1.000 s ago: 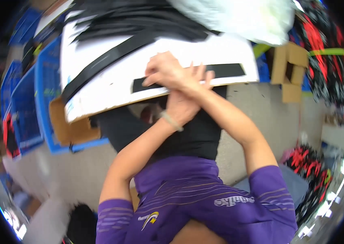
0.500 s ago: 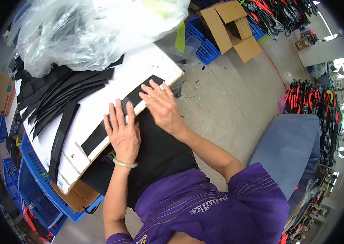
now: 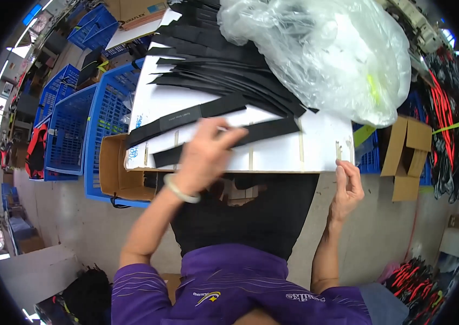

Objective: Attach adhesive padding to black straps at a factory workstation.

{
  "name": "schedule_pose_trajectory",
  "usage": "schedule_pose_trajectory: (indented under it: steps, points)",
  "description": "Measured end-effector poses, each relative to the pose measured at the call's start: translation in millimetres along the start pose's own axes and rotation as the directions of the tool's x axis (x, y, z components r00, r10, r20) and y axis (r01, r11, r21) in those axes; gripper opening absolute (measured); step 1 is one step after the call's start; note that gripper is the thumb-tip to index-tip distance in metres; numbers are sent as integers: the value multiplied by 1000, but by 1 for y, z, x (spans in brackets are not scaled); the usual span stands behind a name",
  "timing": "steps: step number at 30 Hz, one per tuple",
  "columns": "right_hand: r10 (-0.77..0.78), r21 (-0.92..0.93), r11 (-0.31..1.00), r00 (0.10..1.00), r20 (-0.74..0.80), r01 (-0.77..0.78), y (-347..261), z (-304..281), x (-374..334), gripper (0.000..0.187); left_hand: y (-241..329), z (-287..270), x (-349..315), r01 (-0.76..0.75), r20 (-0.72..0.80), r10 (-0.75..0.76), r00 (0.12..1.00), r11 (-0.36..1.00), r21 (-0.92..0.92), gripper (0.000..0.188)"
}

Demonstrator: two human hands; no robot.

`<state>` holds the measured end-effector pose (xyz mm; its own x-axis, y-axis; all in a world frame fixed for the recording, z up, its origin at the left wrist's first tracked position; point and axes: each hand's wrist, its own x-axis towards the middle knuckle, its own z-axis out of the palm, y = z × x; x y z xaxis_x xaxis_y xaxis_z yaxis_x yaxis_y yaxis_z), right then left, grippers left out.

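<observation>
My hands have parted. Half a second ago both lay flat, side by side, on one black strip at the near edge of the white board; now my left hand (image 3: 202, 157) alone is over the strips, blurred with motion, fingers spread wide and reaching toward the right, its palm above the nearer black strip (image 3: 270, 131) that runs across the white board (image 3: 273, 157). I cannot tell whether it presses the strip down or merely skims it. My right hand (image 3: 348, 187) has moved off to the board's near right corner, fingers curled narrow, thumb and forefinger touching the edge beside a small tan tab, seemingly steadying it.

A second strip (image 3: 186, 116) lies just beyond the first, angled down to the left. Farther off a fanned pile of black strips (image 3: 224, 76) covers the far part of the board, and a big clear plastic bag (image 3: 327, 54) rests at its far right. Blue crates (image 3: 67, 124) stand to the left, an open cardboard box (image 3: 118, 173) sits beside the board's near left corner, and another box (image 3: 408, 157) stands at right.

Judging by this split, the smoothing with both palms looks finished and I seem to be between strips: one hand holding the board, the other working along the strip in front of me.
</observation>
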<state>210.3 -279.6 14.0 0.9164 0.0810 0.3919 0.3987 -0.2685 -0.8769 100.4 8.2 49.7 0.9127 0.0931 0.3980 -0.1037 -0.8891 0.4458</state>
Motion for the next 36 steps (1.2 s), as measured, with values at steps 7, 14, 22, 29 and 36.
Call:
schedule_pose_trajectory:
  steps: [7, 14, 22, 29, 36]
  points:
    - [-410, 211, 912, 791, 453, 351, -71, 123, 59, 14, -114, -24, -40, 128, -100, -124, 987, 991, 38, 41]
    - [-447, -190, 768, 724, 526, 612, -26, 288, 143, 13, -125, -20, -24, 88, -87, -89, 992, 996, -5, 37]
    - [-610, -134, 720, 713, 347, 681, -46, 277, 138, 11, -107, -29, -20, 53, -233, -73, 970, 994, -91, 36]
    - [-132, 133, 989, 751, 647, 60, -119, 206, 125, 14, -63, -30, 28, 101, -31, -516, 856, 226, -969, 46]
    - [16, 268, 884, 598, 802, -383, -103, 139, 82, 15, -17, -16, 41, -73, -5, -527, 850, -109, -991, 24]
